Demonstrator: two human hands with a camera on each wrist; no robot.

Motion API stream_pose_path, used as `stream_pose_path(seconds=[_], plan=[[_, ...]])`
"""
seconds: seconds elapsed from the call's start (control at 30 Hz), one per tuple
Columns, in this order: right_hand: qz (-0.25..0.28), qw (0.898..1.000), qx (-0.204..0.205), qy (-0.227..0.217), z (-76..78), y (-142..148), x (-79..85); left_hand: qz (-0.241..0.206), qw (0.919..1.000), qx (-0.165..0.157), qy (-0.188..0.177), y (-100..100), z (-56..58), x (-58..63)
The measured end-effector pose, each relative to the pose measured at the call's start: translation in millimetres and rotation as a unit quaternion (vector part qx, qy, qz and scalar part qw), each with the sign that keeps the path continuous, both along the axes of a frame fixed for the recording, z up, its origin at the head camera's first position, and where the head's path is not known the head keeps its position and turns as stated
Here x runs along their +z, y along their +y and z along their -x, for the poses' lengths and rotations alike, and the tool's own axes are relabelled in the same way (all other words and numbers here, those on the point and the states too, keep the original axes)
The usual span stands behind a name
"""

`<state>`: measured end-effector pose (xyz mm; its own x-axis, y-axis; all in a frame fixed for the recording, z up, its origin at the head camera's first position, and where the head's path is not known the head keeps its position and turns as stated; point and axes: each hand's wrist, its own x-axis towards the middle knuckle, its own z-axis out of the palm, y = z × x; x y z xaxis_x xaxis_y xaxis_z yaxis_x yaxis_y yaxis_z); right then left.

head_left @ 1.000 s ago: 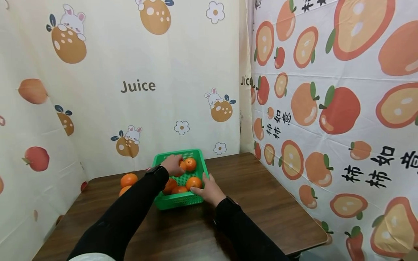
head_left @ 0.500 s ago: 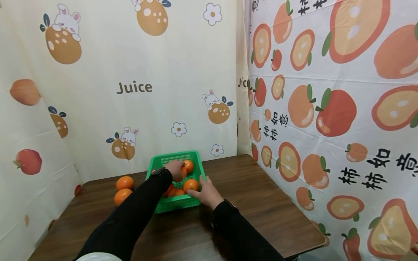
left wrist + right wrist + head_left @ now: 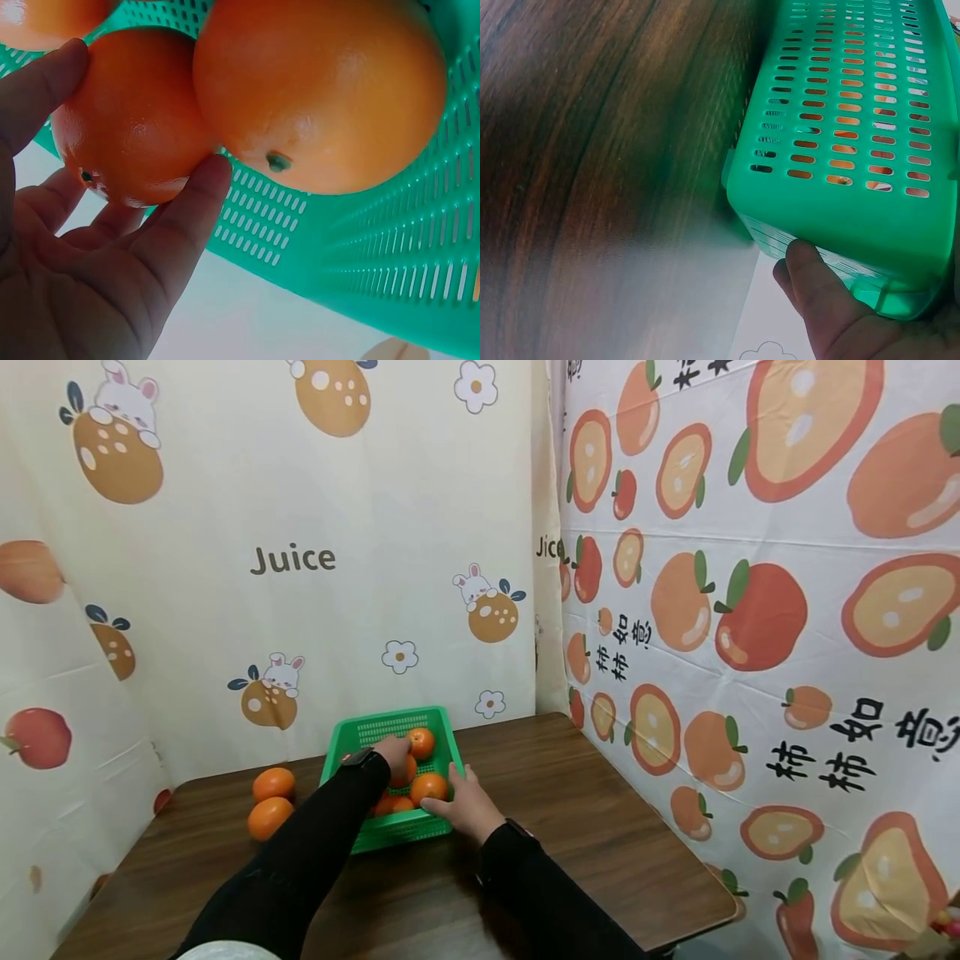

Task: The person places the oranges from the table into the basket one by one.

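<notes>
A green perforated basket (image 3: 397,837) stands near the back of the brown table with several oranges in it. My left hand (image 3: 392,755) reaches into it and grips an orange (image 3: 135,120), fingers and thumb spread round the fruit. Against that one sits a larger-looking orange (image 3: 322,90), and part of another orange (image 3: 45,19) shows at the upper left of the left wrist view. My right hand (image 3: 468,808) holds the basket's front right corner, with the thumb at the front rim; in the right wrist view fingertips (image 3: 804,259) touch the outer wall. Its grip is partly hidden.
Two oranges (image 3: 272,802) lie on the table left of the basket, beside my left forearm. The wooden table (image 3: 592,827) reaches to a rounded right edge. Fruit-printed cloths (image 3: 405,527) hang behind and on both sides.
My left hand, with its orange, has moved slightly right and lower within the basket. The view has shifted a little, and more of the two oranges on the table shows. My right hand stays at the corner.
</notes>
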<state>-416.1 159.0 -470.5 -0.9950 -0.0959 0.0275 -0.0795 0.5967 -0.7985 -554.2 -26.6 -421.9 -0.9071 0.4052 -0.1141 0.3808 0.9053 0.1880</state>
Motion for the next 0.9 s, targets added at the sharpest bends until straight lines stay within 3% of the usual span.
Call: stream_pose_path(seconds=[0.37, 0.7, 0.9], plan=[[0.002, 1.0, -0.002, -0.002, 0.1, -2.4, 1.4, -0.001, 0.9998, 0.008, -0.016, -2.4, 5.1, -15.9], [-0.006, 1.0, -0.011, -0.007, 1.4, -3.3, -2.7, -0.017, 0.9992, -0.005, -0.035, -1.1, 1.9, -15.6], [-0.008, 1.0, -0.014, -0.007, 2.8, -3.1, -2.2, -0.011, 0.9994, -0.023, -0.022, -1.4, 4.4, -18.3]])
